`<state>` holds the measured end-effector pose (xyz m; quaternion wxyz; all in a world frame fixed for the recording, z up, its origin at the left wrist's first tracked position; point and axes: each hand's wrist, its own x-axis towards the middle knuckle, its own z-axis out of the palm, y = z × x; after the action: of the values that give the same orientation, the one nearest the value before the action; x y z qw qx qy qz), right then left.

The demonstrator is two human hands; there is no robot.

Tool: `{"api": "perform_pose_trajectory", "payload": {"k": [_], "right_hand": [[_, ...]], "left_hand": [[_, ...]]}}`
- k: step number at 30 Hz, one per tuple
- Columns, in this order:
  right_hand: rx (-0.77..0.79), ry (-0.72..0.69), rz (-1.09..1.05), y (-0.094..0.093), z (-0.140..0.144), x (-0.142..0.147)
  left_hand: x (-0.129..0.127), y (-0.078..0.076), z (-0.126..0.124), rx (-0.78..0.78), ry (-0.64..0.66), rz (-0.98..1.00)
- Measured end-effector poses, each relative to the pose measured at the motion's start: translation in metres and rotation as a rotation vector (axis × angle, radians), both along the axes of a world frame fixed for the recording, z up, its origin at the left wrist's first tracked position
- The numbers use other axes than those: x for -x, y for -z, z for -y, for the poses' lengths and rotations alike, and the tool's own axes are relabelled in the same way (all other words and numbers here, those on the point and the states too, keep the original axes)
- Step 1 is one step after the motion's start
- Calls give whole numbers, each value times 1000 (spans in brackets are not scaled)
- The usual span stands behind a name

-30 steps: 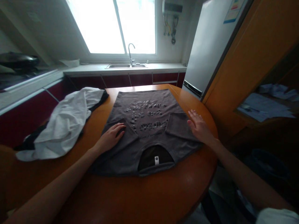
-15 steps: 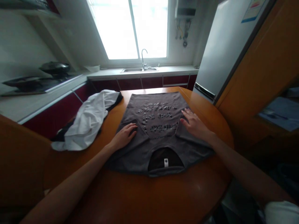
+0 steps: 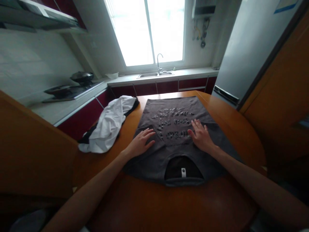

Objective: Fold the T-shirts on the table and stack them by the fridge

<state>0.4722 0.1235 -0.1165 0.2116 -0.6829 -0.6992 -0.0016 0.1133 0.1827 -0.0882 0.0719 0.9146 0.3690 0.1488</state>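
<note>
A dark grey T-shirt [image 3: 178, 106] lies spread on the wooden table, its neckline and white tag towards me. Raised dark lettering crosses its chest. My left hand [image 3: 142, 141] rests palm down with fingers stretched on the shirt's left side, over a sleeve folded inward. On the other side, my right hand [image 3: 202, 135] lies flat with fingers apart, touching the cloth at the right end of the lettering. Neither hand grips anything. The right forearm hides part of the shirt's right shoulder.
White and black garments [image 3: 108, 124] lie heaped at the table's left edge. The round-edged table [image 3: 241, 129] shows bare wood on the right. Beyond are a counter with a sink [image 3: 148, 75], a stove with a lidded pan [image 3: 82, 77], and a fridge [image 3: 253, 48].
My head view has swung left, so everything sits further right in the picture. My right hand has slid inward over the lettering's end. My left hand keeps its place on the shirt.
</note>
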Motion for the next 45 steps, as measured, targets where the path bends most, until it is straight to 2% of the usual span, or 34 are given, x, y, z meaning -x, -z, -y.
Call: {"api": "perform_pose_trajectory", "payload": {"k": [5, 8, 10, 13, 16, 19, 22, 26, 29, 32, 36, 38, 42, 45], "right_hand": [[178, -6, 69, 9, 3, 0], [160, 6, 72, 9, 5, 2], [132, 18, 78, 7, 5, 3], [196, 15, 91, 6, 6, 4], [241, 10, 79, 5, 5, 4], [162, 56, 48, 0, 0, -2], [130, 178, 28, -6, -7, -18], [215, 353, 22, -1, -13, -40], [305, 394, 20, 8, -16, -46], [312, 404, 13, 10, -18, -46], [211, 363, 24, 7, -20, -45], [243, 327, 34, 7, -22, -44], [333, 295, 36, 5, -21, -41], [290, 287, 40, 0, -19, -41]], "left_hand": [[-8, 2, 22, 92, 107, -147], [-10, 4, 28, 118, 120, -208], [-10, 2, 29, 118, 126, -212], [-11, -6, 28, 132, 123, -193], [-8, -11, 21, 142, 116, -69], [1, -10, 4, 51, 10, 112], [14, 0, -15, -64, -167, 158], [24, 15, -29, -28, -351, -12], [25, 21, -29, 68, -398, -182], [23, 18, -27, 63, -405, -234], [17, 10, -21, -66, -377, -183], [13, 10, -18, -110, -339, -165], [7, 16, -15, -53, -267, -214], [6, 20, -17, 2, -257, -244]]}}
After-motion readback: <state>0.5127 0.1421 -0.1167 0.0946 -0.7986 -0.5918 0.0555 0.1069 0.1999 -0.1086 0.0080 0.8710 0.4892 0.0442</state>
